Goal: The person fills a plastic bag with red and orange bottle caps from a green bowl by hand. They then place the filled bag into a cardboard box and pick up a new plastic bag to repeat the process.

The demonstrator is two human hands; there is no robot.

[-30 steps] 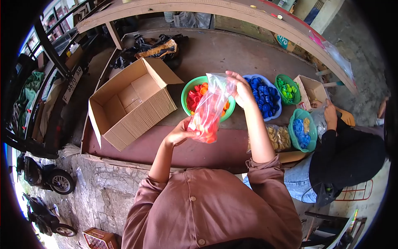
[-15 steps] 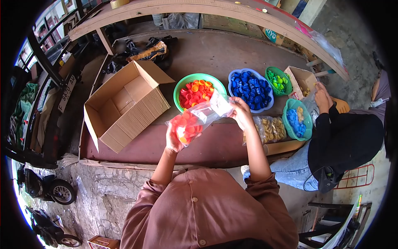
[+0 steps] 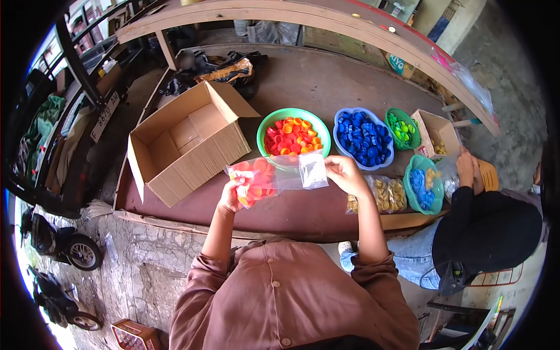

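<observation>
A clear plastic bag [image 3: 286, 173] with red and orange bottle caps [image 3: 254, 179] bunched in its left end is stretched sideways between my hands. My left hand [image 3: 231, 195] grips the filled end. At the other end, my right hand [image 3: 345, 175] pinches the edge beside a white patch [image 3: 313, 169]. Just beyond the bag stands a green basin [image 3: 268, 120] holding more red and orange caps. The bag overlaps its near rim in my view. To the left sits an open cardboard box [image 3: 192, 149], its visible inside bare.
Right of the basin are a lavender basin [image 3: 340, 153] of blue caps, a small green basket [image 3: 415, 140], a teal basket [image 3: 434, 205] and a small carton [image 3: 438, 119]. Bags of tan caps [image 3: 379, 195] lie nearby. At right, a co-worker's hands [image 3: 468, 170] hold clear plastic.
The bag has gone from slanted to nearly level and is pulled out longer. My right hand has moved slightly right and down. The whole view has shifted a little.
</observation>
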